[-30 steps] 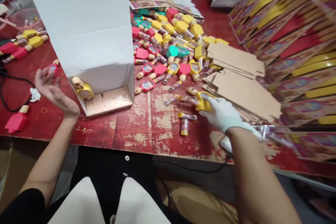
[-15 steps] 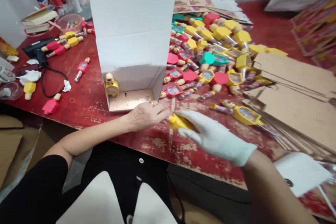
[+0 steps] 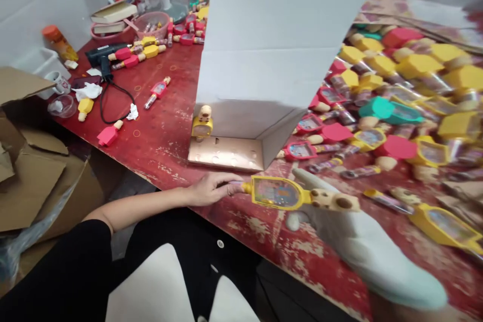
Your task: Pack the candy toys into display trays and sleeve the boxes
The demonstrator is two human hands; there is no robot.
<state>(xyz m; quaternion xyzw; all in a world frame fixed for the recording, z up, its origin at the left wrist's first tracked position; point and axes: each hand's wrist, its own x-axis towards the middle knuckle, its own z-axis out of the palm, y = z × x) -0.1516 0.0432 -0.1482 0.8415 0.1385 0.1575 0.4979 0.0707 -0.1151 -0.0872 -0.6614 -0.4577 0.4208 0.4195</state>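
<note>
Pinches the yellow toy [image 3: 277, 193] by its tube end between closed thumb and fingers of the bare left hand [image 3: 209, 189]; holds the gloved right hand [image 3: 339, 234] part-open behind the dog-headed end, cannot tell whether touching. Holds the toy crosswise over the red table [image 3: 166, 128], near the white box [image 3: 271, 75].

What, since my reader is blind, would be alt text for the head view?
Bare left hand holds a yellow toy by one end, gloved right hand near the other; behind, on a red table, an open white box stands beside piled toys.
</note>
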